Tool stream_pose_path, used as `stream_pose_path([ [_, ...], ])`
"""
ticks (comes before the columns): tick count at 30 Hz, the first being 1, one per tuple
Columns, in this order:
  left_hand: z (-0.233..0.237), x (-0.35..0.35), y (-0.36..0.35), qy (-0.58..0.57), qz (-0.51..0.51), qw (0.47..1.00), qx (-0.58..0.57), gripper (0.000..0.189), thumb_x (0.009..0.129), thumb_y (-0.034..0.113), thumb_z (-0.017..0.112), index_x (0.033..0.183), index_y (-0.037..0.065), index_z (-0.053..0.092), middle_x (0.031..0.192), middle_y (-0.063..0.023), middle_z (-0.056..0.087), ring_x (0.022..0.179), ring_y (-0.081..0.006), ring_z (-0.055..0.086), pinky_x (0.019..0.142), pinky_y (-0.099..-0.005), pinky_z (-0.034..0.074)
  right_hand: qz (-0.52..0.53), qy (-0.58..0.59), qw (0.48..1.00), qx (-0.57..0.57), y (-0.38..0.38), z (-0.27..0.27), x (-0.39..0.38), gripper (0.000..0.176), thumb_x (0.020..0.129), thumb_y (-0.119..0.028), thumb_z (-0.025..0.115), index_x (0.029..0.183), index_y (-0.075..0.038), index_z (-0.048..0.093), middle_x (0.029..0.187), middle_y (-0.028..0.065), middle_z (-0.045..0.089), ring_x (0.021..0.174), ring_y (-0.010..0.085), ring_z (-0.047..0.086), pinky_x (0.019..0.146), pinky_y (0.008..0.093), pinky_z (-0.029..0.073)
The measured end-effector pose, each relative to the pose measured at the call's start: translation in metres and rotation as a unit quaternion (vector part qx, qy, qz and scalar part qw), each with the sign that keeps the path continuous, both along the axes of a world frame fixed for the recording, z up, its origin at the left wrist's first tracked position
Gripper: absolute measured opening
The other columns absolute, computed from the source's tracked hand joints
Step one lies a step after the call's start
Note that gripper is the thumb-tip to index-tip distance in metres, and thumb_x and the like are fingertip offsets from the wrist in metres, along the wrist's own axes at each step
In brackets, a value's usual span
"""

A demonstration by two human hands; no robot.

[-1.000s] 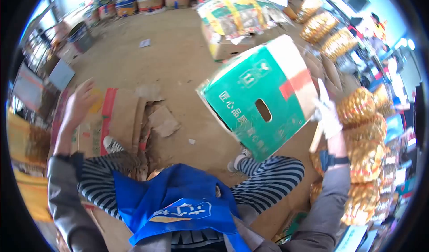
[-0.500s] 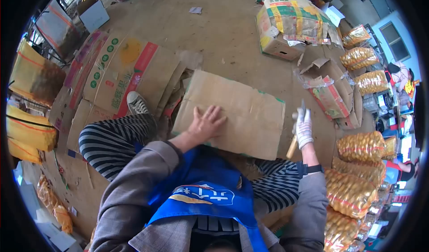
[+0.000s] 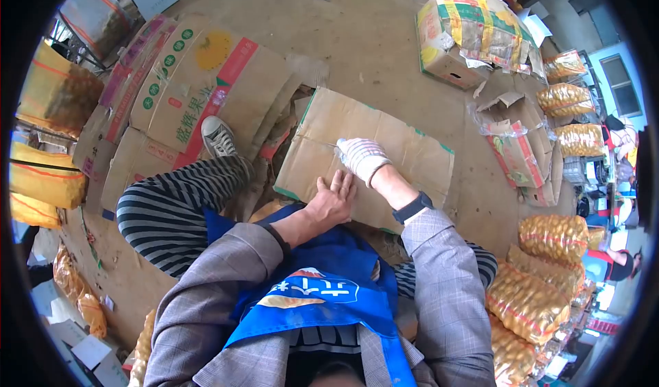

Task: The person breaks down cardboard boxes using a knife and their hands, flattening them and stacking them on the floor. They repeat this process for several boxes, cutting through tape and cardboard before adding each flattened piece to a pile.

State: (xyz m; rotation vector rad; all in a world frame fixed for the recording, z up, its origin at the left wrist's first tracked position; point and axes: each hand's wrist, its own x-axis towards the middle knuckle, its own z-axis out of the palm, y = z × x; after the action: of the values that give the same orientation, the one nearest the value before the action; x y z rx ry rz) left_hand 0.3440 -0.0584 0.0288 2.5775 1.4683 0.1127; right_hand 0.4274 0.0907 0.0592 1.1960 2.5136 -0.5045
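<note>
Two hands work one flattened carton (image 3: 401, 155) lying at a seated person's knees: bare left hand (image 3: 331, 202), grip spread flat; gloved right hand (image 3: 362, 157), grip curled tight, contents hidden.

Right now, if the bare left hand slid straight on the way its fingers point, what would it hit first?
Most likely the gloved right hand, which lies just beyond the fingertips of the left hand on the flattened cardboard box. Depth is unclear, so it might catch the wrist instead.
</note>
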Motion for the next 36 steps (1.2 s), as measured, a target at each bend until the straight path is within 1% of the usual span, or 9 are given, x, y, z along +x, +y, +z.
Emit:
stream_pose_path([
  [7, -0.002, -0.005, 0.001, -0.018, 0.002, 1.0, -0.01, 0.08, 0.075, 0.047, 0.067, 0.13, -0.005, 0.043, 0.136, -0.0273, 0.04, 0.126, -0.0437, 0.04, 0.089, -0.0606, 0.044, 0.077, -0.09, 0.991, 0.056, -0.002, 0.005, 0.04, 0.021, 0.082, -0.02, 0.053, 0.086, -0.005, 0.068, 0.086, 0.0189, 0.067, 0.077, 0.0361, 0.065, 0.065, 0.0453, 0.052],
  [9, 0.001, -0.006, 0.002, -0.028, 0.006, 0.999, -0.018, 0.08, 0.075, 0.047, 0.068, 0.129, -0.005, 0.043, 0.136, -0.027, 0.04, 0.126, -0.0434, 0.04, 0.09, -0.0596, 0.043, 0.058, -0.215, 0.975, 0.023, -0.005, 0.038, 0.095, 0.021, 0.065, -0.014, 0.069, 0.083, -0.004, 0.069, 0.084, 0.0176, 0.067, 0.077, 0.0321, 0.067, 0.064, 0.0407, 0.054],
  [11, -0.001, -0.005, 0.004, -0.048, -0.001, 0.999, -0.014, 0.079, 0.074, 0.047, 0.068, 0.129, -0.005, 0.044, 0.137, -0.0267, 0.04, 0.125, -0.0427, 0.042, 0.092, -0.0576, 0.042, -0.006, -0.196, 0.98, -0.015, -0.003, 0.047, 0.173, 0.028, 0.085, -0.026, 0.052, 0.086, -0.004, 0.068, 0.09, 0.019, 0.066, 0.087, 0.0347, 0.065, 0.074, 0.0437, 0.052],
  [14, 0.004, -0.005, 0.007, -0.034, 0.004, 0.999, 0.005, 0.078, 0.074, 0.047, 0.069, 0.127, -0.004, 0.046, 0.136, -0.026, 0.041, 0.124, -0.0421, 0.043, 0.09, -0.0571, 0.043, -0.032, -0.33, 0.943, -0.033, -0.003, 0.102, 0.201, 0.034, 0.088, -0.032, 0.046, 0.097, -0.008, 0.068, 0.1, 0.0145, 0.066, 0.093, 0.0336, 0.063, 0.08, 0.0418, 0.051],
  [19, 0.038, 0.006, 0.046, -0.043, 0.037, 0.965, -0.257, 0.072, 0.073, 0.046, 0.07, 0.121, -0.004, 0.049, 0.129, -0.0234, 0.047, 0.123, -0.0382, 0.043, 0.095, -0.0508, 0.041, -0.185, 0.02, 0.983, -0.006, 0.027, 0.083, 0.174, 0.025, 0.082, -0.031, 0.057, 0.085, -0.007, 0.064, 0.087, 0.0144, 0.066, 0.081, 0.0319, 0.062, 0.072, 0.0422, 0.048],
  [22, 0.023, 0.018, 0.061, -0.111, 0.047, 0.978, 0.168, 0.067, 0.071, 0.047, 0.072, 0.11, -0.003, 0.052, 0.121, -0.019, 0.051, 0.119, -0.0359, 0.045, 0.097, -0.0474, 0.039, -0.16, 0.027, 0.985, -0.065, 0.051, 0.004, 0.167, 0.02, 0.071, -0.021, 0.069, 0.083, -0.006, 0.062, 0.079, 0.0131, 0.064, 0.074, 0.0284, 0.06, 0.068, 0.0402, 0.047],
  [28, 0.021, 0.036, 0.088, -0.136, 0.088, 0.987, -0.018, 0.066, 0.065, 0.048, 0.077, 0.101, -0.001, 0.051, 0.1, -0.015, 0.053, 0.105, -0.0323, 0.049, 0.089, -0.0438, 0.04, -0.15, 0.018, 0.983, -0.101, 0.059, -0.012, 0.171, 0.03, 0.07, -0.023, 0.073, 0.09, -0.005, 0.06, 0.087, 0.0155, 0.065, 0.083, 0.0311, 0.061, 0.073, 0.0401, 0.048],
  [33, 0.073, 0.029, 0.045, -0.091, -0.051, 0.991, 0.089, 0.049, 0.065, 0.043, 0.074, 0.084, 0.004, 0.051, 0.076, -0.0086, 0.053, 0.071, -0.0265, 0.057, 0.062, -0.0364, 0.046, -0.07, -0.099, 0.991, -0.063, 0.073, -0.041, 0.152, 0.031, 0.077, -0.025, 0.065, 0.099, -0.005, 0.062, 0.103, 0.0181, 0.064, 0.099, 0.0365, 0.06, 0.081, 0.0438, 0.049],
  [36, 0.097, 0.034, -0.02, -0.074, -0.085, 0.989, 0.094, 0.039, 0.072, 0.041, 0.069, 0.077, 0.006, 0.052, 0.068, -0.0061, 0.05, 0.065, -0.0248, 0.058, 0.054, -0.0353, 0.047, -0.001, -0.147, 0.986, -0.083, 0.08, -0.02, 0.16, 0.028, 0.079, -0.024, 0.064, 0.101, -0.006, 0.062, 0.095, 0.0155, 0.066, 0.08, 0.0336, 0.064, 0.067, 0.0415, 0.051],
])
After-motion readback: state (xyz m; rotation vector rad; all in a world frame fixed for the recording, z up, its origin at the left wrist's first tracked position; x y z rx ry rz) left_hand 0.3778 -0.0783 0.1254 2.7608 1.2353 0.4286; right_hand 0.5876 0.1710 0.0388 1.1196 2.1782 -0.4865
